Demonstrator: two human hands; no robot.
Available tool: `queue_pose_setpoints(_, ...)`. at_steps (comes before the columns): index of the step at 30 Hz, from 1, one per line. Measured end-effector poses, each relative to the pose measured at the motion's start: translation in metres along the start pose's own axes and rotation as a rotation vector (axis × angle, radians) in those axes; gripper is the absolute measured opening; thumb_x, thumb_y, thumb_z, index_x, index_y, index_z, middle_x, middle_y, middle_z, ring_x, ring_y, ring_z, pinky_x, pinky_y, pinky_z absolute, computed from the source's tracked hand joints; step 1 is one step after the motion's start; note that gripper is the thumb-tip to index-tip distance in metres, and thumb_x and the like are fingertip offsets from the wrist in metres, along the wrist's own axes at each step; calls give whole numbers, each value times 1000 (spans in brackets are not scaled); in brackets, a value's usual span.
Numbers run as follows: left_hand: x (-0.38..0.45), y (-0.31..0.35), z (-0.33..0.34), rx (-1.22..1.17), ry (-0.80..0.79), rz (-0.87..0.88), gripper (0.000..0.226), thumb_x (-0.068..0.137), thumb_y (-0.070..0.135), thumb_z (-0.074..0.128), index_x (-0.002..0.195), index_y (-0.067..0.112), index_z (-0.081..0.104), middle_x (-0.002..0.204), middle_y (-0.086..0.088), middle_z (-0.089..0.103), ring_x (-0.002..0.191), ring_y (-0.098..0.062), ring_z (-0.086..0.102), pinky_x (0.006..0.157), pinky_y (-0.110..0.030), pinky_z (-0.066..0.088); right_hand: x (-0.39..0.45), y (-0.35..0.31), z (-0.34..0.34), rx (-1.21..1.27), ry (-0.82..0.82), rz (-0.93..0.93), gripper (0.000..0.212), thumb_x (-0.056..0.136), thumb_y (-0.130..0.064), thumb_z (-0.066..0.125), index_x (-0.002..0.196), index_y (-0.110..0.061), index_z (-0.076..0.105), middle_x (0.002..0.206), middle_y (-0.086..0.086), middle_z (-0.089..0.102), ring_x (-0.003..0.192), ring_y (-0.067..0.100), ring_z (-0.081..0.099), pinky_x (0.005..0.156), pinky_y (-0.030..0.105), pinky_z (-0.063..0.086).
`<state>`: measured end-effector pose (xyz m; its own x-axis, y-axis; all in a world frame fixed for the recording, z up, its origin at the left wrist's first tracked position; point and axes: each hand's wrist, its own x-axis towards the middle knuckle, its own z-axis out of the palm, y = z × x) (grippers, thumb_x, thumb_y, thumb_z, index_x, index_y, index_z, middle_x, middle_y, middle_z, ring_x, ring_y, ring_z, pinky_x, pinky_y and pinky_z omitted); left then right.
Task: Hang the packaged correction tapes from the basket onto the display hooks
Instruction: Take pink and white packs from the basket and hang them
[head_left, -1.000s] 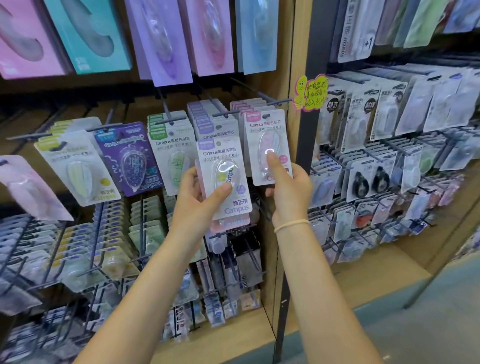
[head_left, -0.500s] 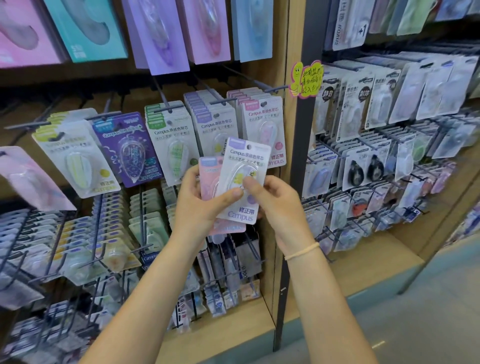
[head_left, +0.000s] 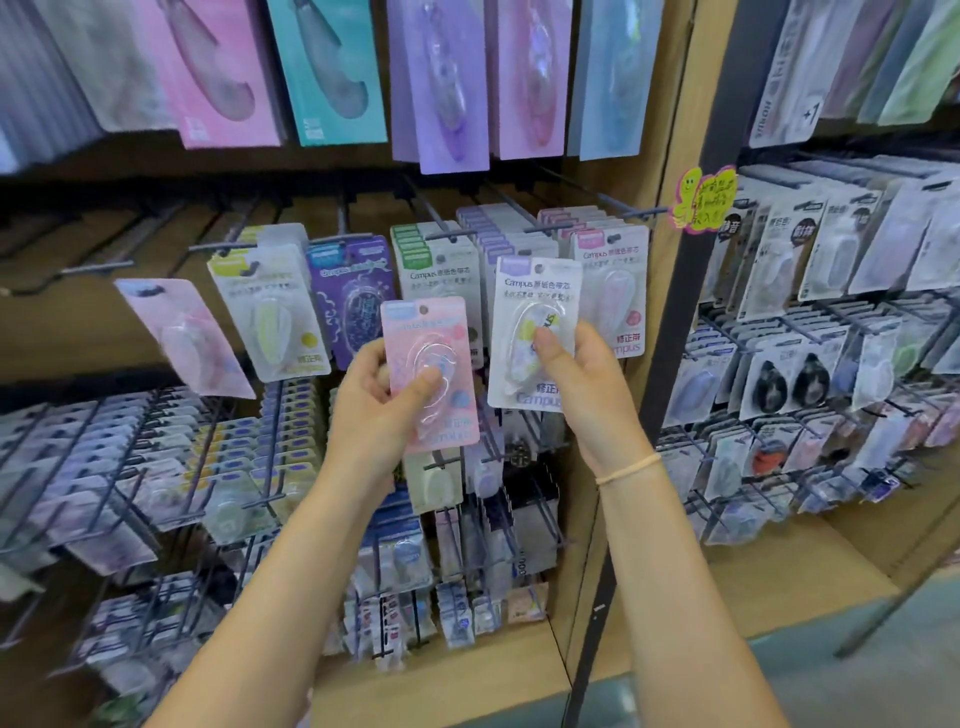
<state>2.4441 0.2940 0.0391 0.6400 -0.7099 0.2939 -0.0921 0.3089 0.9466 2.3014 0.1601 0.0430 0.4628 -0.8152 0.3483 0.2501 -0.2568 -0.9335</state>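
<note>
My left hand (head_left: 376, 410) grips a pink packaged correction tape (head_left: 427, 364) by its lower half, thumb on the blister. My right hand (head_left: 582, 384) holds a white, purple-topped Campus correction tape pack (head_left: 530, 306) upright, thumb on its clear bubble. Both packs are in front of the middle row of display hooks (head_left: 597, 215), which carry hanging packs: yellow-green (head_left: 270, 306), dark purple (head_left: 353, 296), green-topped (head_left: 436, 260) and pink-topped (head_left: 615, 260). The white pack's hole sits just below and in front of the purple-topped stack (head_left: 485, 218). No basket is in view.
Larger pink, teal, purple and blue packs (head_left: 441, 83) hang on the row above. Lower wire hooks (head_left: 156, 457) hold many small packs. A wooden divider (head_left: 670, 291) and black post separate a right bay full of other tapes (head_left: 810, 364). A yellow note (head_left: 704, 200) sticks to the divider.
My right hand left the pink-topped hanging stack, took the white pack off the pile in my left hand and moved it right and up. The pink pack now shows alone in my left hand.
</note>
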Motion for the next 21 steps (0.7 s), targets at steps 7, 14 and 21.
queue_pose_setpoints(7,3,0,-2,3,9,19,31,96,0,65,123,14,56,95,8,79,88,-10,75,68,-23,59,17,-4,4,-77,10,-11,13,102,-26,59,106,-16,65,101,-7,70,88,-5,65,72,8,45)
queue_pose_setpoints(14,4,-2,2,-6,7,19,34,95,2,65,127,11,55,98,8,79,91,-10,75,68,-23,59,19,-6,2,-104,59,-29,12,101,-30,59,99,-19,64,93,-9,68,83,-7,62,69,9,44)
queue_pose_setpoints(21,4,-5,9,-50,4,17,32,96,0,64,122,16,55,98,8,79,91,-9,75,69,-22,59,21,-8,-4,-72,22,-39,14,101,-29,60,111,-21,66,110,-9,71,98,-4,64,79,9,47)
